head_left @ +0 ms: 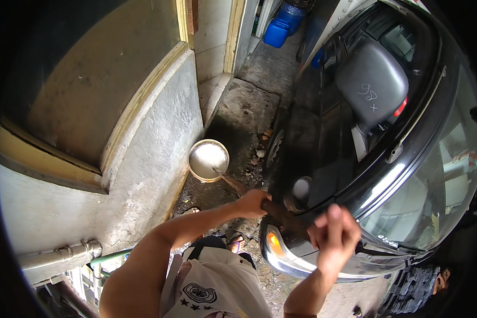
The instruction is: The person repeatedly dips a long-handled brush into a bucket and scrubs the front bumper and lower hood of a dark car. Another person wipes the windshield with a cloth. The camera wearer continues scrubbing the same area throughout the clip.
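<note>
My left hand (252,203) is closed around a long brown wooden stick (233,184). The stick's far end dips into a round pail (191,168) holding a whitish liquid (209,157). Toward me the stick turns dark and blurred, running up to my right hand (336,230). That hand, smeared by motion, has its fingers curled at the stick's upper end. Below my arms show my light shirt and a sandalled foot (237,244).
A dark vehicle (323,169) stands close on my right, its grey side mirror (373,79) jutting out. To the left runs a grey wall (148,143) with a pipe (58,258) low down. Blue containers (276,33) sit at the passage's far end; debris (261,146) lies by the wheel.
</note>
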A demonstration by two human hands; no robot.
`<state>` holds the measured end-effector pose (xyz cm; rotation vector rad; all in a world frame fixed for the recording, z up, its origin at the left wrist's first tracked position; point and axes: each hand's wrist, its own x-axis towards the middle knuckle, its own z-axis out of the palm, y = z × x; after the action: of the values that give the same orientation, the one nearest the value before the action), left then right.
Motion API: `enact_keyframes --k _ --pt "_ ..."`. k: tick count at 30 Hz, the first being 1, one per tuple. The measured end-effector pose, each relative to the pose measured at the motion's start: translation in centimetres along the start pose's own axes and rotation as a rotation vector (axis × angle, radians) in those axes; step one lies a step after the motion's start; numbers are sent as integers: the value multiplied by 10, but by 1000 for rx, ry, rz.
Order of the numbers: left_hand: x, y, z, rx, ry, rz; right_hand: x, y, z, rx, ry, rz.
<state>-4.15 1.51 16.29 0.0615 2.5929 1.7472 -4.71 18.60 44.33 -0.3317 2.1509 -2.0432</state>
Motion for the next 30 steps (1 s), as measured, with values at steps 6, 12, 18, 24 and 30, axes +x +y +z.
enact_keyframes --k 6,12,18,24,30 --pt "-14 -85 19 31 110 -85 -4 108 34 -155 -38 -46" --pt "-82 -156 132 349 -152 142 -160 219 -68 -208 -146 -110" --pt "-62 -139 136 474 -371 35 -150 214 -68 -37 95 46" --pt "16 -62 17 212 -157 48 5 64 -22 -41 2 64" --pt "11 -80 -32 15 -25 -82 45 55 67 -118 -156 145"
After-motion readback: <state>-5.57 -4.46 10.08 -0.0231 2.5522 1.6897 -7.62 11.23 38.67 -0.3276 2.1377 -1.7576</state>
